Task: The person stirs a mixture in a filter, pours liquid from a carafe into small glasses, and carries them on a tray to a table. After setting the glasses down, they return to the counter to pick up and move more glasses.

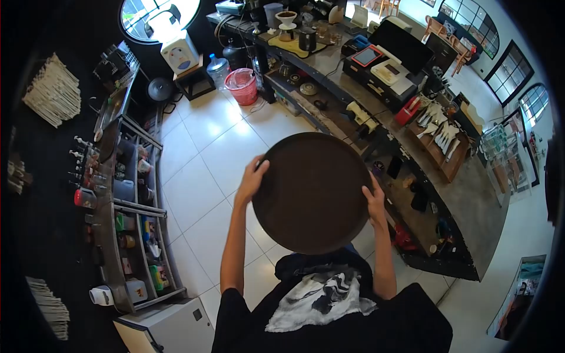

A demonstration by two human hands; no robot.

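Note:
A round dark brown serving tray (312, 194) is held up in front of my body, its flat face toward the camera, with nothing lying on it. My left hand (252, 179) grips the rim at the left, thumb over the edge. On the opposite side my right hand (374, 200) clasps the rim, thumb on the face. The fingers behind the tray are mostly hidden. Below the tray, part of my black shirt (247, 329) with a white print shows.
A long counter (477, 206) runs along the right, carrying a cash register (382, 70) and a wooden cutlery box (447, 147). Shelving (138, 206) with bottles and packets lines the left. A red basket (242, 88) and a water jug (218, 69) stand on the tiled floor (203, 176).

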